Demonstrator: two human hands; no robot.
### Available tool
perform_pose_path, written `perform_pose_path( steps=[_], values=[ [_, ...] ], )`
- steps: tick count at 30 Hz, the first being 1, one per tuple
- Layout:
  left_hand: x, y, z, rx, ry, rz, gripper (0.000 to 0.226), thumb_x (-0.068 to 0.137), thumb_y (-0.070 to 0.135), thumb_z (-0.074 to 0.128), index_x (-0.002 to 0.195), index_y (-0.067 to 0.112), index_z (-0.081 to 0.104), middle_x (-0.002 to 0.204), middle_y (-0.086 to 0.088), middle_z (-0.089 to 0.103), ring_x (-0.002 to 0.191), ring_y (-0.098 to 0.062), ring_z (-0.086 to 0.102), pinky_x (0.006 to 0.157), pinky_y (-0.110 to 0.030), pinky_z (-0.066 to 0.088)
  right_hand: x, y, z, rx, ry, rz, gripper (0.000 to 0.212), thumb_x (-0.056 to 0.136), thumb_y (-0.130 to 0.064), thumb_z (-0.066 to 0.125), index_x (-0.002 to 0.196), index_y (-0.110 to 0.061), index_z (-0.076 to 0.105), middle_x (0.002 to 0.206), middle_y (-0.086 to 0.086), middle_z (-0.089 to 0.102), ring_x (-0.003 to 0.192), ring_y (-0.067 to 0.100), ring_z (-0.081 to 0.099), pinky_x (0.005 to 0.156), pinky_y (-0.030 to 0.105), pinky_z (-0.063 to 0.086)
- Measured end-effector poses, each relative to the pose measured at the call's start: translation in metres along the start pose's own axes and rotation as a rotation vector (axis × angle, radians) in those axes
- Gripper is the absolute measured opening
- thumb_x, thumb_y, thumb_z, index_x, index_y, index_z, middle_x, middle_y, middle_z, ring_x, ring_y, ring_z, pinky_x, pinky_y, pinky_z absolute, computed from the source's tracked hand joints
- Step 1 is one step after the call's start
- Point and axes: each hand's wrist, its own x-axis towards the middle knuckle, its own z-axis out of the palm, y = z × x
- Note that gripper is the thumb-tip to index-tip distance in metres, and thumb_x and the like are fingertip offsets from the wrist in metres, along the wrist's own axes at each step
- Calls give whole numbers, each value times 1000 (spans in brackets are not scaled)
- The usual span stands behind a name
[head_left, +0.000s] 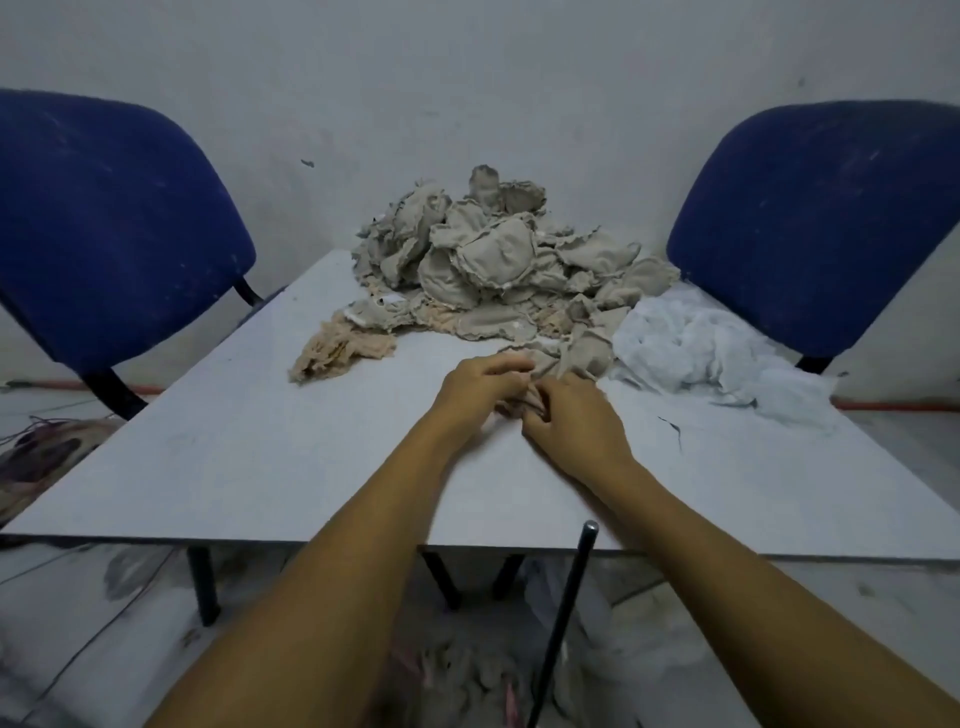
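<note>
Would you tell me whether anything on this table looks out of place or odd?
White wadding sprawls to the table's right edge, a frayed beige scrap trails out from the grey fabric pile, and a loose dark thread sits near the right hand, which grips a fabric piece with the left hand.

The table (249, 447) is pale grey. At its far end the cloth heap (493, 260) is dull grey-beige. A tuft (337, 353) toward the table's left is peach, and the wadding (696, 348) on its right is white. The scrap (514, 406) at the table's middle is pinkish beige. The left chair (114, 234) and right chair (821, 228) beside the table are deep blue, lint-flecked.
</note>
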Motion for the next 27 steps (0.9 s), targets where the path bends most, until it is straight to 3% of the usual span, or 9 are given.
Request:
perform_pose_path(
  steps=[3, 6, 10, 14, 17, 19, 21, 24, 27],
  values=[
    [-24, -1, -2, -80, -24, 74, 36, 87, -9, 61, 98, 22, 77, 110, 3, 74, 107, -13, 67, 89, -22, 54, -35, -13, -15, -221, 69, -147, 31, 84, -49, 62, 80, -18, 67, 96, 5, 56, 102, 30, 50, 71, 36, 32],
    [-33, 2, -1, -94, -4, 88, 35, 83, -16, 61, 94, 13, 78, 109, -6, 74, 109, -19, 67, 96, -30, 53, -66, -19, -31, -207, 66, -234, 39, 86, -57, 56, 81, -23, 74, 107, -2, 59, 105, 28, 49, 77, 39, 35],
    [-44, 3, 9, 178, 10, 161, 28, 86, -5, 66, 98, 16, 79, 108, -1, 69, 105, -13, 62, 92, -18, 46, -54, -3, -57, -52, -329, -287, 33, 98, -35, 40, 94, -21, 70, 112, -3, 51, 103, 21, 51, 88, 38, 40],
    [-61, 16, 25, 404, 181, 324, 18, 94, 15, 64, 105, 21, 78, 115, 0, 56, 112, -14, 46, 95, -15, 36, -39, 15, -72, -306, -294, -207, 28, 90, -26, 63, 118, -30, 66, 111, 0, 35, 104, 25, 42, 77, 34, 36],
    [-72, 29, 34, 554, -134, 370, 36, 93, 32, 64, 128, 29, 61, 123, 1, 56, 114, -15, 51, 99, -34, 44, -47, 18, -65, -402, -203, -167, 40, 87, -42, 65, 127, -40, 58, 141, -2, 29, 129, 29, 25, 105, 52, 27],
    [-76, 30, 32, 616, -212, 326, 52, 89, 35, 69, 138, 32, 49, 131, 2, 54, 119, -16, 51, 102, -42, 43, -46, 18, -62, -349, -242, -158, 35, 91, -45, 60, 124, -35, 59, 145, -4, 33, 131, 26, 28, 111, 55, 25],
    [-76, 27, 23, 597, -180, 334, 51, 88, 28, 71, 135, 29, 50, 123, 1, 60, 114, -17, 56, 97, -44, 47, -43, 14, -65, -198, -278, -145, 28, 95, -48, 54, 110, -26, 63, 129, -2, 47, 116, 22, 44, 97, 45, 42],
    [-73, 26, 10, 639, -118, 469, 31, 86, 7, 69, 116, 14, 65, 105, -7, 68, 99, -23, 64, 86, -45, 51, -40, 6, -71, 102, -265, -148, 25, 100, -41, 49, 82, -28, 61, 99, 0, 52, 92, 19, 53, 79, 34, 42],
    [-70, 26, 2, 605, -50, 532, 24, 81, -8, 66, 100, 7, 69, 93, -9, 65, 87, -23, 62, 77, -42, 51, -40, 9, -78, 188, -451, -170, 4, 96, -43, 58, 98, -45, 56, 97, -4, 44, 88, 14, 51, 74, 23, 37]
  ],
)
